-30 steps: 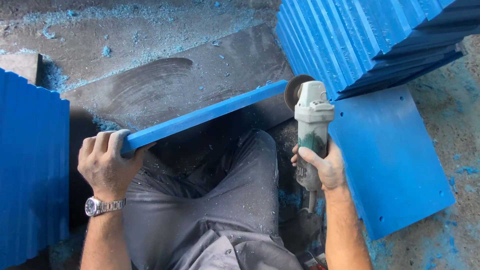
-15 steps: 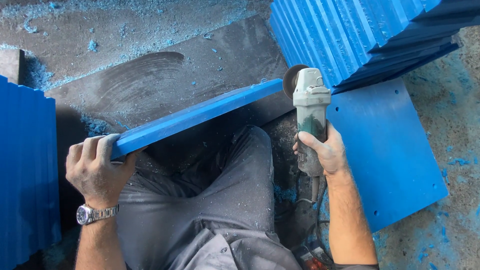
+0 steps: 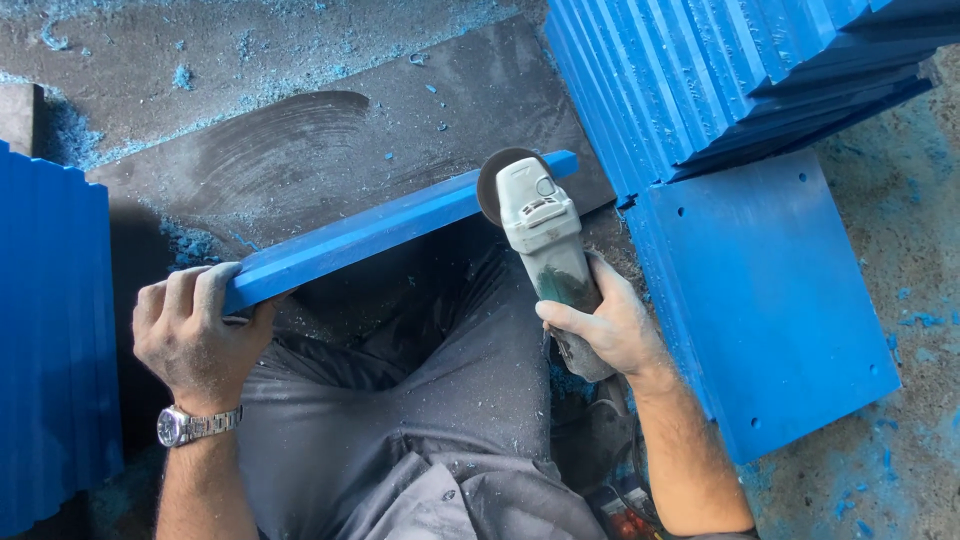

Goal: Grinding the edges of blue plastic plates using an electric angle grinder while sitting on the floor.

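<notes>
Dusty floor below; left hand [image 3: 196, 335] clasps the blue plastic board [image 3: 390, 228], right hand [image 3: 608, 325] clasps the angle grinder [image 3: 545, 240], its disc now further along the edge

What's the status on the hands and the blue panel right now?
Left hand clamped on near end of blue panel, held on edge. Right hand grips angle grinder, disc at the panel's far end. Nothing between them.

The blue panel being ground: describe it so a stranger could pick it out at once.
Start at the dark grey slab on the dusty floor, between two stacks of blue panels. Across its near edge a single blue panel stands on edge, slanting up to the right. Unlike the stacked ones, its near end is gripped by the left hand, while the right hand holds an angle grinder to its far end.
</notes>
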